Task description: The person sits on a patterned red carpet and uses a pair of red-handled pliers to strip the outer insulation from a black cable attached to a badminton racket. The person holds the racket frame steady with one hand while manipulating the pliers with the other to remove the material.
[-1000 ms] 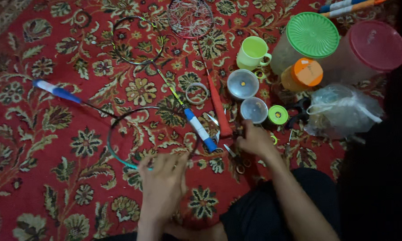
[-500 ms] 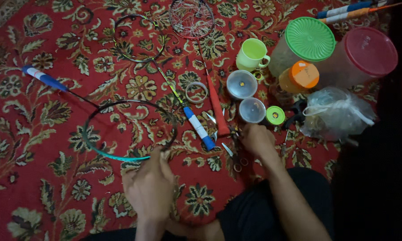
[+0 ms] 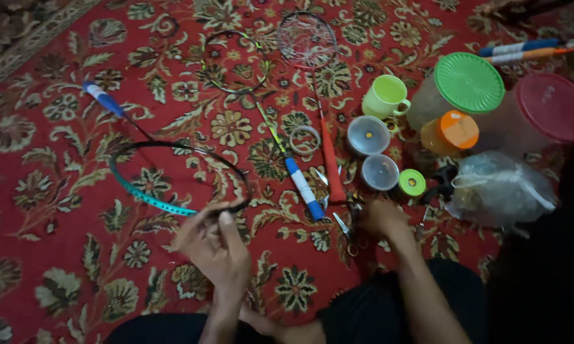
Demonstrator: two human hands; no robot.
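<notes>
While the left hand (image 3: 213,245) grips the unstrung racket frame (image 3: 172,181), the right hand (image 3: 381,220) rests half-curled by the scissors (image 3: 349,223).

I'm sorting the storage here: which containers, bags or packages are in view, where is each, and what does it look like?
Big jar, upper right: clear, round green lid.
Big jar, far right: clear, round pink lid.
Small jar, between and in front of them: orange lid.
Two small round tubs, right of centre: clear.
Plastic bag, right: clear, crumpled, knotted.
No signs or screens.
</notes>
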